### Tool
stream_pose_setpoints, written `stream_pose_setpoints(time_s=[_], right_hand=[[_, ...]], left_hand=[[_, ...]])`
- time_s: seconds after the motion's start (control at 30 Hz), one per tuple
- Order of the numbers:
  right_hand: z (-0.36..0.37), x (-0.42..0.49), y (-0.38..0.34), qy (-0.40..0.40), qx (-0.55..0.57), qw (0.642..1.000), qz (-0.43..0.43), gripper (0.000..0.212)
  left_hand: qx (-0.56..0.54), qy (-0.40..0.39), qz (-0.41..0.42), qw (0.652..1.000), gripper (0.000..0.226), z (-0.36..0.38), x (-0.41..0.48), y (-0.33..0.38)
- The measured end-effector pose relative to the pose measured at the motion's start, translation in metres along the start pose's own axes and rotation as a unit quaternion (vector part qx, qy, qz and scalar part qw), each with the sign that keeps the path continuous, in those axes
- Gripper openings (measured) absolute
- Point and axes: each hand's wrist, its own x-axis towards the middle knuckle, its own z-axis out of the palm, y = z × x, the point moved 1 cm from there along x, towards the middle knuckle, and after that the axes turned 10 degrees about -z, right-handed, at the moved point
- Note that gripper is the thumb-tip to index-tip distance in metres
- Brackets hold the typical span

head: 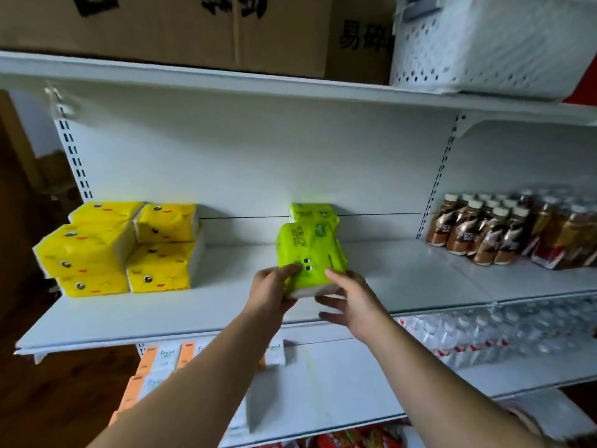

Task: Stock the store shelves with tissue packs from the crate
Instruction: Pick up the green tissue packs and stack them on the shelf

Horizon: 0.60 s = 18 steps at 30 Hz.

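Note:
A lime-green tissue pack [310, 250] with a cartoon face sits over the middle of the white shelf [420, 279]. My left hand [269, 294] grips its near left end, fingers curled onto the top. My right hand [350, 302] touches its near right corner with spread, relaxed fingers. Behind it another green tissue pack [315, 212] lies against the back panel. Several yellow tissue packs [122, 250] with duck faces are stacked at the shelf's left end. The crate is out of view.
Brown drink bottles [484, 231] stand on the right part of the same shelf. Cardboard boxes [181, 30] and a white perforated basket [491, 43] sit on the top shelf. Below are orange-and-white tissue boxes [161, 357] and wrapped water bottles [484, 334].

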Motion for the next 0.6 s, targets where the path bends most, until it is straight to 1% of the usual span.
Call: stream_pose_setpoints(time_s=[0.07, 0.1, 0.13, 0.2, 0.23, 0.33, 0.37, 0.43, 0.47, 0.5, 0.53, 0.6], right_hand=[[-0.008, 0.019, -0.008, 0.012, 0.024, 0.999, -0.018, 0.026], [-0.011, 0.028, -0.013, 0.019, 0.031, 0.999, -0.023, 0.021], [-0.015, 0.037, -0.018, 0.021, 0.031, 0.999, -0.021, 0.015], [-0.021, 0.055, -0.027, 0.022, 0.016, 1.000, 0.000, 0.008], [-0.023, 0.063, -0.032, 0.020, 0.005, 1.000, 0.011, 0.007], [-0.022, 0.083, -0.044, 0.014, -0.025, 1.000, 0.003, 0.005], [-0.020, 0.090, -0.048, 0.024, -0.030, 0.999, -0.010, 0.013], [-0.022, 0.108, -0.046, 0.059, -0.050, 0.996, -0.041, 0.053], [-0.023, 0.118, -0.043, 0.072, -0.069, 0.993, -0.058, 0.066], [-0.024, 0.123, -0.040, 0.077, -0.093, 0.990, -0.077, 0.068], [-0.024, 0.123, -0.039, 0.077, -0.122, 0.985, -0.094, 0.063], [-0.022, 0.117, -0.040, 0.077, -0.179, 0.974, -0.119, 0.042]], left_hand=[[0.024, -0.002, -0.013, 1.000, 0.062, 0.013, 0.012, -0.001], [0.045, 0.004, -0.013, 0.999, 0.075, 0.017, 0.016, -0.001], [0.059, 0.016, -0.002, 0.998, 0.079, 0.019, 0.018, 0.000], [0.072, 0.042, 0.033, 0.996, 0.076, 0.022, 0.026, 0.007], [0.066, 0.045, 0.050, 0.996, 0.070, 0.023, 0.030, 0.014], [0.065, 0.065, 0.082, 0.992, 0.034, 0.026, 0.046, 0.030], [0.074, 0.082, 0.083, 0.990, 0.028, 0.028, 0.052, 0.032], [0.095, 0.119, 0.091, 0.984, 0.031, 0.033, 0.064, 0.034], [0.113, 0.138, 0.100, 0.979, 0.034, 0.036, 0.070, 0.034], [0.133, 0.156, 0.109, 0.973, 0.036, 0.040, 0.074, 0.034], [0.161, 0.175, 0.116, 0.964, 0.037, 0.044, 0.078, 0.034], [0.255, 0.200, 0.117, 0.939, 0.038, 0.049, 0.081, 0.035]])
